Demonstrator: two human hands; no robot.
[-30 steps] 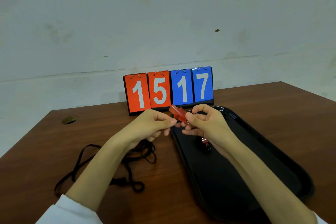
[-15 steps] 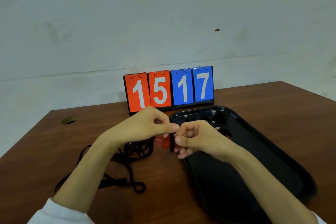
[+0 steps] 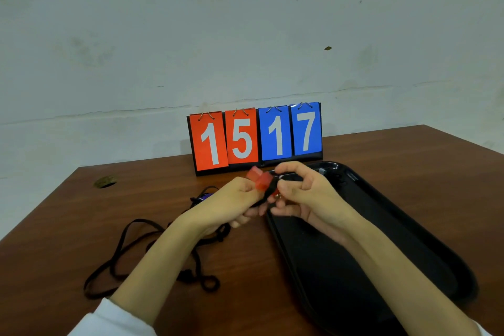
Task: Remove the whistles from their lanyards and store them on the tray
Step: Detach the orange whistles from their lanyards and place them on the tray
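Nearest, left of the glossy black plastic tray [image 3: 321, 286], a white fabric sleeve [image 3: 109, 319] is cut off by the bottom edge. Just beyond it, also left of the tray, loose black woven cords [image 3: 128, 254] are spread in limp loops on the brown wood-grain table [image 3: 409, 161].

Above the tray's left rim, towards its far end, both hands are held together in the air. The left hand [image 3: 229, 199] is kept just outside that rim. Its fingers are curled, and the translucent red plastic whistle [image 3: 260, 179] is pinched at its thumb and forefinger. The right hand [image 3: 305, 196] is held over the tray. Its thumb and forefinger are closed on what is judged to be the black lanyard strap [image 3: 268, 195] hanging from the whistle's lower end, and its other fingers are curled beneath. The catch itself is too blurred to be made out.

The whistle's long axis is tilted. The squared mouthpiece is raised up and away from the tray, and the attachment end is lowered towards the right fingertips. The right hand is thus the nearer to the joint. The release is judged to depend on it, while the hard, smooth body is steadied by the left.

Behind the left hand, left of the tray, a small purple object [image 3: 204, 196] is glimpsed but not identified. Behind the tray's far-left corner stands a flip scoreboard [image 3: 256, 136] of orange-red and blue cards on wire rings, showing 15 and 17. It is backed by a pale, stained plaster wall [image 3: 245, 35].
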